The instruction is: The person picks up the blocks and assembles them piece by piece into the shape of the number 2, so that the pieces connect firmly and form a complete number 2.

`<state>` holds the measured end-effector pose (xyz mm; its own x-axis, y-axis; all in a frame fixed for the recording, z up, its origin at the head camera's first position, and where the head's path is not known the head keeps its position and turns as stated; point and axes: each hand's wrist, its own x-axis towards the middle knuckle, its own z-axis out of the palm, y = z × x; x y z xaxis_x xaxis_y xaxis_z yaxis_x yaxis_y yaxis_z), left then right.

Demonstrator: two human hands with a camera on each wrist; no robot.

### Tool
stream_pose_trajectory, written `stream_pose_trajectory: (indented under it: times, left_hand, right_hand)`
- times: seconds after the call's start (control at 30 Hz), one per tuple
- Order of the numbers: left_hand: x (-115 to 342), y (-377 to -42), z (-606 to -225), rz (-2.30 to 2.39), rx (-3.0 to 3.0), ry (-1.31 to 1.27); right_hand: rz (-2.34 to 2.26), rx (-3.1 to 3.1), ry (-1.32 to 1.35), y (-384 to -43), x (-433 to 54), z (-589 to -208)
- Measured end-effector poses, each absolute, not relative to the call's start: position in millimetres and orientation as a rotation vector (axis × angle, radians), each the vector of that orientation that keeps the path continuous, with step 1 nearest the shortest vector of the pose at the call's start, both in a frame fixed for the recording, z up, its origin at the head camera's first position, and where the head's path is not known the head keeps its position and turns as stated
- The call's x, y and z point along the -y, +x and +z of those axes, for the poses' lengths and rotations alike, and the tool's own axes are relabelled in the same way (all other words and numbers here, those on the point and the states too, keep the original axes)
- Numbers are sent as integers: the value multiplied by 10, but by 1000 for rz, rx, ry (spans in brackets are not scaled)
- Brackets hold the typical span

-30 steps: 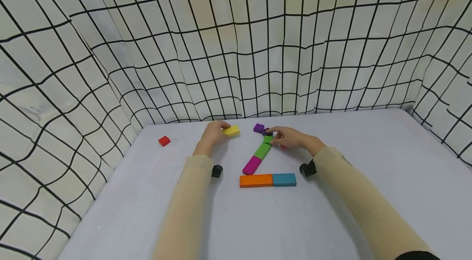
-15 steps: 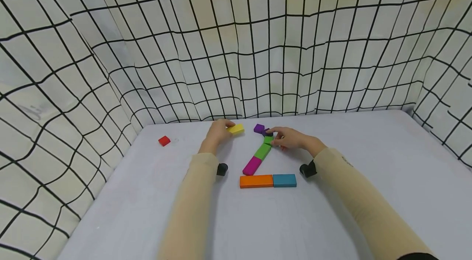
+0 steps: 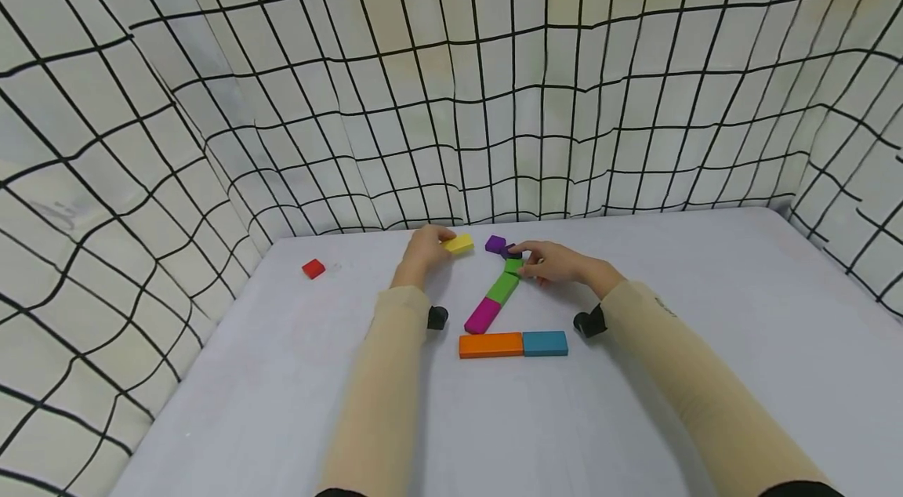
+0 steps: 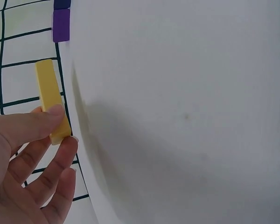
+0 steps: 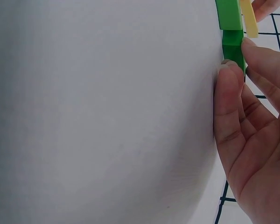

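Observation:
My left hand (image 3: 423, 250) pinches a yellow block (image 3: 460, 244) near the back edge of the table. In the left wrist view the thumb lies on top of the yellow block (image 4: 47, 84), with fingertips at its lower end. Right of it sits a purple block (image 3: 495, 244), then a dark purple block (image 3: 515, 252) partly behind my right hand. My right hand (image 3: 557, 262) has thumb and index finger around the upper green block (image 3: 513, 266); the right wrist view shows fingertips on both sides of the green block (image 5: 232, 39). Another green block (image 3: 502, 288) and a magenta block (image 3: 483, 316) continue the slanted row.
An orange block (image 3: 491, 345) and a blue block (image 3: 545, 343) lie end to end in front of the row. A red block (image 3: 313, 269) lies apart at the left. Black netting (image 3: 451, 100) over pale walls surrounds the white table (image 3: 536, 434).
My left hand has moved right with the yellow block, closer to the purple block. My right hand and the other blocks have stayed in place.

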<state>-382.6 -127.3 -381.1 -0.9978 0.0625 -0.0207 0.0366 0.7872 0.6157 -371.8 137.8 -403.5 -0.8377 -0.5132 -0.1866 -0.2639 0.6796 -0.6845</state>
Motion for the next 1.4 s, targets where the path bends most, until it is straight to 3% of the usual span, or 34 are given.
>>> stream_pose_trajectory:
  times: [1.4]
  left_hand:
    - [967, -3908, -3778, 707, -3000, 43]
  right_hand:
    - [-974, -2517, -606, -3704, -1374, -4022]
